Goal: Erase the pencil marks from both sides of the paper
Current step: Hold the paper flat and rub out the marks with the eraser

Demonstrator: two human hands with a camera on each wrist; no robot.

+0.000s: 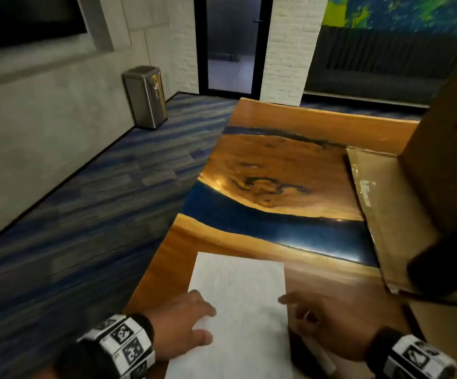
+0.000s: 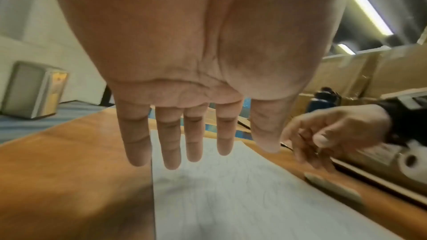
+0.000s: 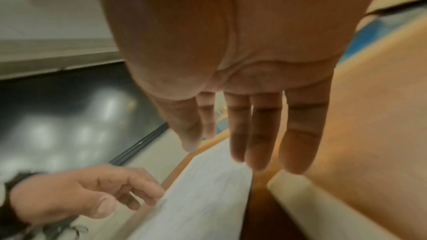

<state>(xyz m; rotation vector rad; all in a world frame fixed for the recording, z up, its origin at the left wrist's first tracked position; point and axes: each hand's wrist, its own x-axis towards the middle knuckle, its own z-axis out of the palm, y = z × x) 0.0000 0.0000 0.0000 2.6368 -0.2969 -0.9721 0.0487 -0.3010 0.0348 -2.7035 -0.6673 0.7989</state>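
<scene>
white paper sheet (image 1: 238, 310) on bench shows faint pencil marks; white stick eraser (image 1: 321, 356) unheld; left hand (image 1: 179, 328), right hand (image 1: 339, 321) slack, empty; erasing apparently not begun.

- A wooden tabletop (image 1: 282, 165) with blue bands running across it.
- Flattened cardboard (image 1: 380, 214) lying along the tabletop's right edge.
- A steel waste bin (image 1: 145, 96) on the floor by the grey wall, beyond the tabletop's left edge.
- Blue striped carpet (image 1: 90, 214) left of the tabletop.
- A dark glass door (image 1: 232, 45) past the far edge.
</scene>
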